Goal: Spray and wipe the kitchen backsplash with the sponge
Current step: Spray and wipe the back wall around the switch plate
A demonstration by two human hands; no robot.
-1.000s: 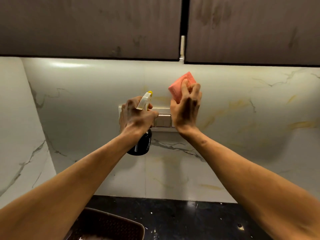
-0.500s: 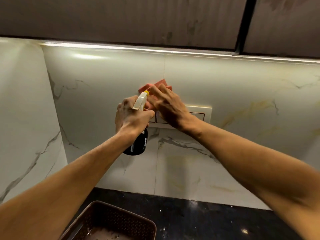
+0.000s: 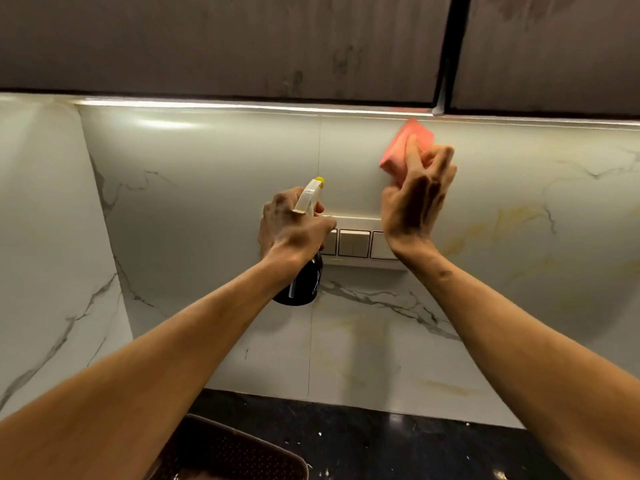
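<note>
The white marble backsplash [image 3: 214,188] fills the middle of the view, with grey and yellow veins. My right hand [image 3: 414,206] presses a pink sponge [image 3: 403,147] flat against it, high up, just under the cabinets. My left hand [image 3: 292,230] grips a black spray bottle [image 3: 303,285] by its neck; its white trigger head with a yellow nozzle [image 3: 311,194] points up at the wall. The bottle hangs in front of the left end of a switch panel [image 3: 353,242].
Dark wood cabinets [image 3: 225,43] overhang the wall, with a light strip under them. A side wall [image 3: 45,254] closes the left. Below lies a black countertop [image 3: 398,441], and a brown perforated basket [image 3: 235,455] stands at its near left.
My right hand has swept the sponge from beside the spray nozzle up and to the right, to just under the cabinets. My left hand keeps the bottle in about the same place.
</note>
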